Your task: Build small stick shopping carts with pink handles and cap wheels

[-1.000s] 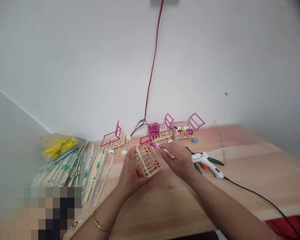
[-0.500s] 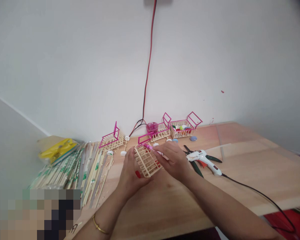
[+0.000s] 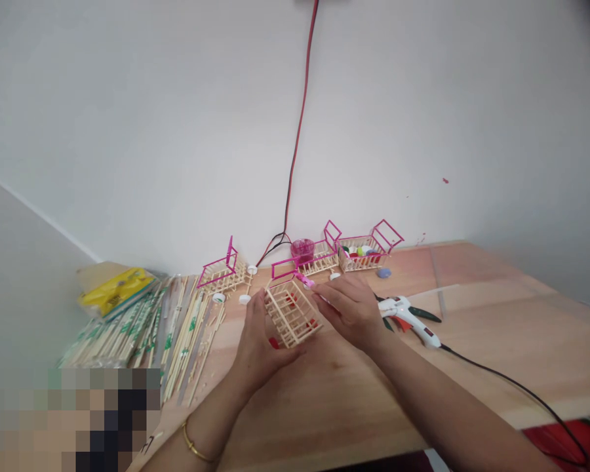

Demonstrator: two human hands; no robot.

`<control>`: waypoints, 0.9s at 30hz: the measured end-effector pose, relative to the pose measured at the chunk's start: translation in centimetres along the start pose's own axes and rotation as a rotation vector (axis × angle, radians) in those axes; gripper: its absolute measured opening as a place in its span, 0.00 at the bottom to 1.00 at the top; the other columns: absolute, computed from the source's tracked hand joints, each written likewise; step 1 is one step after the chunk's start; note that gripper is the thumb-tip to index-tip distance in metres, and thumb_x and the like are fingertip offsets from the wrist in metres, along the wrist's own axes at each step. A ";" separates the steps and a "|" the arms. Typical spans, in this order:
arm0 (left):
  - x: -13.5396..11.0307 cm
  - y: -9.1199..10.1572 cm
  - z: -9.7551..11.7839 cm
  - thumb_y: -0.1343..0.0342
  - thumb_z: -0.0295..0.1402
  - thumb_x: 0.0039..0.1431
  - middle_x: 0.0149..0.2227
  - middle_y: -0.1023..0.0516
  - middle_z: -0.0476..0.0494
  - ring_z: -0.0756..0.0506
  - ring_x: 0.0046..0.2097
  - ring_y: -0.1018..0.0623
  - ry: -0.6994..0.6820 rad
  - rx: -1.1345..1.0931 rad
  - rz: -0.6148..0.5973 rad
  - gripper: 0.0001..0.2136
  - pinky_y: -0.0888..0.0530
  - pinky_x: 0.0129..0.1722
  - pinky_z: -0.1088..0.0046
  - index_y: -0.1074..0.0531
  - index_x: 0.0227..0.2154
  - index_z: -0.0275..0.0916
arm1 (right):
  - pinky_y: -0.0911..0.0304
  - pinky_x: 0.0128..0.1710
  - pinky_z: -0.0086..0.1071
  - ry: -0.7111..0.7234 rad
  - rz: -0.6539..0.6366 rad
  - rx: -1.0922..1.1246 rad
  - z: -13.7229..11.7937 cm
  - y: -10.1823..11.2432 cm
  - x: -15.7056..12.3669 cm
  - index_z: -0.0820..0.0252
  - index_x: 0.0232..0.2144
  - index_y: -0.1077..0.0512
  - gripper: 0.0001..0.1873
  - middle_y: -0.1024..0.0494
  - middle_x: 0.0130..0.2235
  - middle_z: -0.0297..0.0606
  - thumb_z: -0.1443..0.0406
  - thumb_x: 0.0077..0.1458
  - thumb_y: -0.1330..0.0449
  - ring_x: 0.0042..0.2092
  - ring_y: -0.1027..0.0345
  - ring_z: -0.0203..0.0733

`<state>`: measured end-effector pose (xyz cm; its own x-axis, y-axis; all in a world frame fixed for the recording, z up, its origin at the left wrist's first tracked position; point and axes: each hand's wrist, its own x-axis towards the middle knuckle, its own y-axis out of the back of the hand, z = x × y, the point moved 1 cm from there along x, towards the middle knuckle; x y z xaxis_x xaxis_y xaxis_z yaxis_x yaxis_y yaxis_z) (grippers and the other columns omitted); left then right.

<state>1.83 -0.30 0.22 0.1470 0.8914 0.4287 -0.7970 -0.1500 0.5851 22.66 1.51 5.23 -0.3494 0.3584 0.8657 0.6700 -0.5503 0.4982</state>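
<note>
My left hand (image 3: 260,347) is closed around one side of a miniature shopping cart (image 3: 295,314) made of thin wooden sticks. The cart is tilted, its slatted side toward me, with red round wheels partly showing and a magenta handle frame at the far end. In my right hand (image 3: 351,311) is a slim paintbrush (image 3: 305,280) with a pink end, pinched between the fingers and pointing at the cart's upper edge. Whether its tip touches the sticks I cannot tell. Behind the cart stands a clear cup of magenta paint (image 3: 303,250).
More stick carts with magenta rims, a left cart (image 3: 223,274) and a right cart (image 3: 361,255), stand along the wall. A white glue gun (image 3: 408,318) lies over dark-handled pliers (image 3: 425,314), its cord trailing right. Bundled sticks (image 3: 122,328) and a yellow packet (image 3: 118,292) lie left.
My right hand has drawn the paintbrush slightly up and right, away from the cart's near side toward its upper edge. My left hand keeps hold of the cart. The view has shifted slightly.
</note>
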 end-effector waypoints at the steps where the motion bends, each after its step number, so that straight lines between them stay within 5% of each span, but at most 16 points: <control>1: -0.1 -0.1 -0.1 0.31 0.42 0.38 0.58 0.42 0.33 0.33 0.58 0.35 -0.008 0.005 0.002 0.54 0.32 0.55 0.50 0.59 0.64 0.42 | 0.45 0.36 0.36 0.003 -0.012 -0.011 0.0 -0.1 0.0 0.59 0.40 0.28 0.09 0.21 0.32 0.36 0.71 0.55 0.39 0.33 0.33 0.39; 27: -0.2 0.0 0.1 0.31 0.41 0.37 0.60 0.45 0.32 0.32 0.62 0.40 0.018 -0.025 0.016 0.54 0.36 0.58 0.50 0.60 0.64 0.42 | 0.44 0.36 0.37 -0.006 -0.058 0.038 -1.1 -0.7 0.0 0.58 0.39 0.28 0.06 0.21 0.32 0.37 0.69 0.57 0.41 0.34 0.32 0.39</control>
<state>1.87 -0.54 0.14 0.1237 0.8963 0.4258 -0.8136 -0.1541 0.5607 21.47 1.04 4.98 -0.3845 0.3933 0.8351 0.6729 -0.4998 0.5453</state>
